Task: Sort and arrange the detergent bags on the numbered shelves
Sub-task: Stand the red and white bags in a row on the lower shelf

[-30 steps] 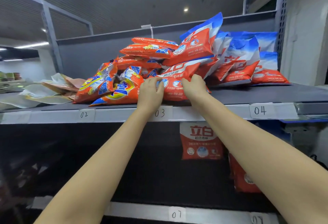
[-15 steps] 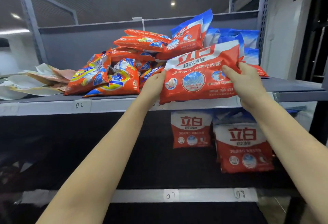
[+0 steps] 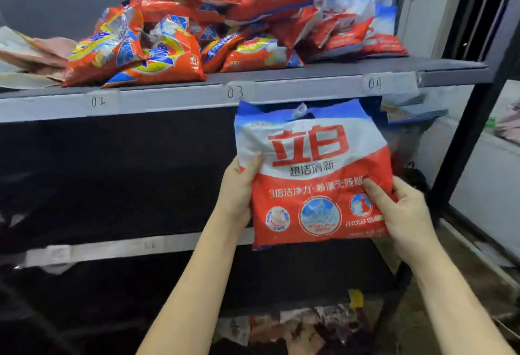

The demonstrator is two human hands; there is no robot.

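Grey shelf carried handwritten labels 02, 03 and 04 along its front edge. On it, behind those labels, lay a loose pile of detergent bags: orange-and-yellow ones toward 02, red-white-and-blue ones toward 04. Below the shelf edge, under label 03, a red-and-white detergent bag was held upright, print facing the camera. Left hand gripped its left edge, thumb on the front; right hand gripped its lower right edge, thumb pressed on the front, the other fingers hidden behind the bag.
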